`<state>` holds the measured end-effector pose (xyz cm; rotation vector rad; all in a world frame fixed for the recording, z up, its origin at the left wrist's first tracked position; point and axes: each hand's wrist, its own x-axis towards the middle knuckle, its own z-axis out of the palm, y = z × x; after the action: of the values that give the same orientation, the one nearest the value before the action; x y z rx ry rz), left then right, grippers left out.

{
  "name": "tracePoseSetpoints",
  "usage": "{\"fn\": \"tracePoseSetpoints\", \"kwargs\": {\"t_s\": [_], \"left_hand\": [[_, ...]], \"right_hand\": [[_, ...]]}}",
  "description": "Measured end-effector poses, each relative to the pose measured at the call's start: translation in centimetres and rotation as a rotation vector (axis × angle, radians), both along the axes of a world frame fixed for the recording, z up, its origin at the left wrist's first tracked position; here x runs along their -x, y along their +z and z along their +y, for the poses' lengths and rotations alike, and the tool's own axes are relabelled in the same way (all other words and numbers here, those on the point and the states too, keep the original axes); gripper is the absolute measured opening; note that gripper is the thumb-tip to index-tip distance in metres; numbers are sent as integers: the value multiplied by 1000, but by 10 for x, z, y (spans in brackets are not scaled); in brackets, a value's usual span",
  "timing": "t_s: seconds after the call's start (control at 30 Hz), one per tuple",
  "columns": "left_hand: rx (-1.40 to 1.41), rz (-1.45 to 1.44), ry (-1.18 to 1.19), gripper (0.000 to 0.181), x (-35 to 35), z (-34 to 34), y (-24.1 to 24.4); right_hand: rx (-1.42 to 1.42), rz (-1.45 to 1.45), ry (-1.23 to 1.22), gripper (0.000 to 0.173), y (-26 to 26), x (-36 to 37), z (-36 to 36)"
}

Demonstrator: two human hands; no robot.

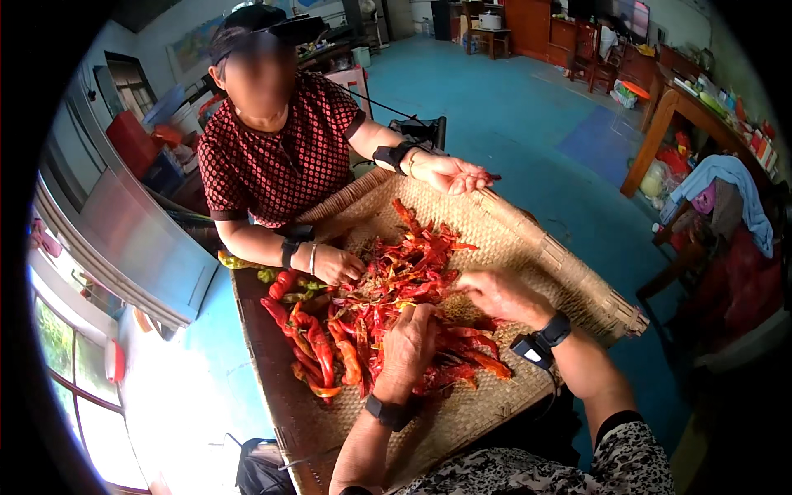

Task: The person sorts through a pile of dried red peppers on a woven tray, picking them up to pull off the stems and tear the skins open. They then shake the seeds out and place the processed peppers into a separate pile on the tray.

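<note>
Red chili peppers, many split or shrivelled, lie heaped in a large woven bamboo tray. My left hand is over the middle of the heap, its fingertips bent down at a yellowish-orange pepper piece; whether they grip it is hidden. To its right, my right hand is blurred above a patch of pale pepper seeds, and what its fingers hold cannot be made out. Whole red peppers lie along the left side, with a few green ones behind them.
Across the tray sits a person, one hand on the peppers, the other at the far rim holding a small dark piece. A wooden table and a cloth-draped chair stand right. A metal-sided cabinet stands left.
</note>
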<state>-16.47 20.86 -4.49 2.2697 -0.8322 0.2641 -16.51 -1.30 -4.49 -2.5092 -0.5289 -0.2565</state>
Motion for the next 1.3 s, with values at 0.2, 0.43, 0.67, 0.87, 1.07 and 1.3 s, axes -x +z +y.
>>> {"fn": "tracePoseSetpoints", "kwargs": {"t_s": [0.2,0.43,0.67,0.87,1.07,1.3], "left_hand": [[82,80,48,16,5,9,0],[144,82,54,20,8,1,3],[175,32,70,18,10,4,-2],[298,96,62,28,15,8,-10],[302,120,62,19,3,13,-9],[191,118,4,13,10,5,-7]], "right_hand": [[-64,-664,-451,6,42,-14,-31],[22,-714,-448,12,38,-18,-42],[-89,135,167,33,21,19,45],[-44,140,93,17,20,19,38],[-122,-117,-86,10,50,4,-1],[-149,-653,-577,6,51,-28,-83]]}}
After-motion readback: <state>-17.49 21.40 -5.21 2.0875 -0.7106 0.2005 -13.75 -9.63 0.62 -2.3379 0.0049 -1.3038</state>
